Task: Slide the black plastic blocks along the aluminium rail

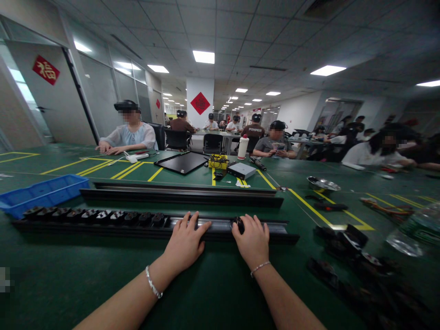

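Observation:
A long black rail (213, 225) lies across the green table in front of me, with several small black parts (103, 215) seated along its left half. My left hand (185, 240) rests flat on the rail's near edge, fingers spread and holding nothing. My right hand (252, 238) is curled over the rail just to the right, its fingers pressing a small black part (239, 223) into the channel. A second black rail (182, 191) lies parallel behind the first.
A blue bin (41, 192) stands at the left. Loose black parts (347, 252) are piled at the right near a metal bowl (323, 184) and a plastic bottle (415, 231). Farther back lie a black panel (182, 162) and a grey box (241, 170). Other people sit around the tables.

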The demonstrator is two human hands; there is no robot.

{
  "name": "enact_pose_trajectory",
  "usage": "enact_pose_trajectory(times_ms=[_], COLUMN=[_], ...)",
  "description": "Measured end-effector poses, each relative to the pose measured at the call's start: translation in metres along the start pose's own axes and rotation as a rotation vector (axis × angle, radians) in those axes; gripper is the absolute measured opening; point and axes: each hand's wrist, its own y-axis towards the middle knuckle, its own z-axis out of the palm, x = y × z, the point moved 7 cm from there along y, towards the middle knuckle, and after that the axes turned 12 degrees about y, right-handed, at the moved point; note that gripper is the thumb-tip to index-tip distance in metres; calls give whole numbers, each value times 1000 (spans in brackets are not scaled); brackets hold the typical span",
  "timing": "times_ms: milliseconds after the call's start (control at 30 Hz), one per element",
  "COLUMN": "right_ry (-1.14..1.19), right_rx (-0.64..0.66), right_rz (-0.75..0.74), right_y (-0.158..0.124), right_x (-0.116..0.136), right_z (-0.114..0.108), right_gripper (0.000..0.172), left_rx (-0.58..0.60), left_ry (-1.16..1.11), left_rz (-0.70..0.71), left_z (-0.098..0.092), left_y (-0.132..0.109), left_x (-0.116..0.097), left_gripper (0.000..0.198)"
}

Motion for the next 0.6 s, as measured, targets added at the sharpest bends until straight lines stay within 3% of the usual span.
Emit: enact_pose_trajectory(times_ms=[600], right_ry=[46], right_rx=[26], right_rz=[-10], right_y=[1], right_x=[-2], right_z=[-1], right_gripper=[40], left_rx=[-31], left_ry=[-4], left_rz=[9], left_z=[1], left_y=[0], left_x=[0], left_gripper=[55])
